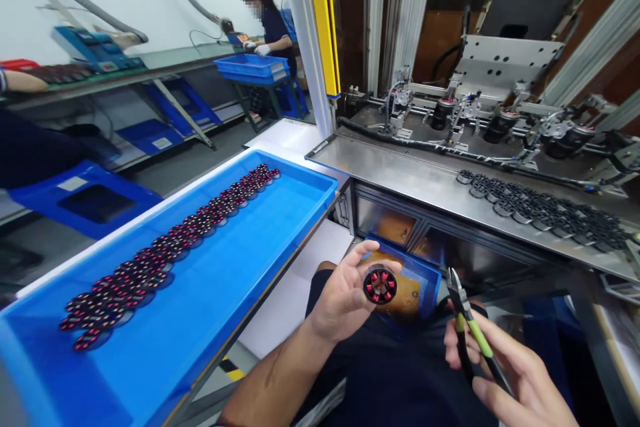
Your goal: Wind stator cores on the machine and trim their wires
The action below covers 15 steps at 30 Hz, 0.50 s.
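Between the thumb and fingers of my left hand (pixel 343 297) is a round motor stator (pixel 373 287), black with red windings, its face turned toward me. My right hand (pixel 510 360) grips a pair of diagonal cutters (pixel 467 320) with green and black handles. The cutters point upward, their jaws a little to the right of the stator and apart from it. Both hands are over my lap. On my left, a long blue tray (pixel 200 307) holds rows of similar stators (pixel 185 233) with red windings.
A metal ledge (pixel 390 163) in front carries many black round parts (pixel 540 207) at the right. Behind it stands a machine (pixel 500 80) with several fixtures. A blue bin (pixel 430 287) is below the ledge. A co-worker (pixel 270 20) sits far back; another person's arm (pixel 23 82) shows at the left edge.
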Each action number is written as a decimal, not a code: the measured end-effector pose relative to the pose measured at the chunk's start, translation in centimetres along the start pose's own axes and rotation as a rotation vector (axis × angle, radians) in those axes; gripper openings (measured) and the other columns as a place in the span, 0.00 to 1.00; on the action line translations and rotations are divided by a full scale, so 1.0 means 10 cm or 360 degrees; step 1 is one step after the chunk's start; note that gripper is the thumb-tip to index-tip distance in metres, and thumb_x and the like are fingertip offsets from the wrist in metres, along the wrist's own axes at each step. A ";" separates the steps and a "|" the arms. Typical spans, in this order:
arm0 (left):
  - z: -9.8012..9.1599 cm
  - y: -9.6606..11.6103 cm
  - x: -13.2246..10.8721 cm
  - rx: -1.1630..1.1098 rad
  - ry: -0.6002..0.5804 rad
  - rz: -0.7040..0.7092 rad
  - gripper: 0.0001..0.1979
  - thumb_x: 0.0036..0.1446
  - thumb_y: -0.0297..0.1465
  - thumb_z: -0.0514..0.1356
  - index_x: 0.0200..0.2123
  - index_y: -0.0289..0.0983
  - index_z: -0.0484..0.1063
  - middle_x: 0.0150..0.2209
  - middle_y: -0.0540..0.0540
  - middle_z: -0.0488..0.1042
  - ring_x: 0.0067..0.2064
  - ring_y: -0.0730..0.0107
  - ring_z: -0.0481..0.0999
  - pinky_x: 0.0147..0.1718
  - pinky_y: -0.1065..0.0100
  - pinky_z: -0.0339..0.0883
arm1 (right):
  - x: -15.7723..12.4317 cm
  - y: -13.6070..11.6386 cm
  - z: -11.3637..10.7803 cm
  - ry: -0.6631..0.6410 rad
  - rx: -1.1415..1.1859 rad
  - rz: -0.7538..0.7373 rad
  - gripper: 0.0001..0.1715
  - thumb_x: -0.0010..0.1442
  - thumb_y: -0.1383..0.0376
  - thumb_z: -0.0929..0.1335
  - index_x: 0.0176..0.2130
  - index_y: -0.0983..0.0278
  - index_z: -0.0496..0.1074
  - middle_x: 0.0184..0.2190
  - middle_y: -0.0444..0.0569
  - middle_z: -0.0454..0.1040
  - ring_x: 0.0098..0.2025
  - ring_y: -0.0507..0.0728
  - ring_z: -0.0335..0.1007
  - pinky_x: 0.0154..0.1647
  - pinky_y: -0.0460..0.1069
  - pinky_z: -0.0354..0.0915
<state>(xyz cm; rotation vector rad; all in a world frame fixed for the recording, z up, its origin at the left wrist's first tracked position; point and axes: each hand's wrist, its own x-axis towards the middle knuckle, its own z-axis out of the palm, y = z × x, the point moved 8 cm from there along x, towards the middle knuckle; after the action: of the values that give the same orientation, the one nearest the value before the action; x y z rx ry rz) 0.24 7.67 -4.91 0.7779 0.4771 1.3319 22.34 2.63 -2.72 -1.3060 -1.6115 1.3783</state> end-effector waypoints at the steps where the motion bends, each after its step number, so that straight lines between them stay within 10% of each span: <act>1: -0.02 -0.02 -0.01 -0.0010 0.0020 -0.0026 0.37 0.44 0.46 0.75 0.54 0.44 0.64 0.41 0.46 0.81 0.39 0.67 0.81 0.39 0.69 0.74 | 0.01 0.01 -0.01 0.0003 0.0000 -0.0005 0.32 0.58 0.61 0.71 0.62 0.60 0.71 0.42 0.56 0.81 0.42 0.61 0.81 0.47 0.53 0.77; 15: -0.04 -0.04 -0.01 -0.0068 0.0091 -0.0059 0.38 0.41 0.42 0.76 0.54 0.41 0.66 0.43 0.43 0.80 0.40 0.65 0.82 0.44 0.64 0.74 | -0.05 0.17 0.05 -0.0079 0.0248 0.0028 0.30 0.63 0.62 0.68 0.63 0.53 0.69 0.45 0.54 0.79 0.40 0.58 0.78 0.46 0.54 0.76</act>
<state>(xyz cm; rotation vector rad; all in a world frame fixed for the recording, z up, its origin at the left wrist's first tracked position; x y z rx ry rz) 0.18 7.61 -5.51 0.6939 0.5049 1.3285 22.50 1.89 -4.42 -1.2054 -1.4955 1.5255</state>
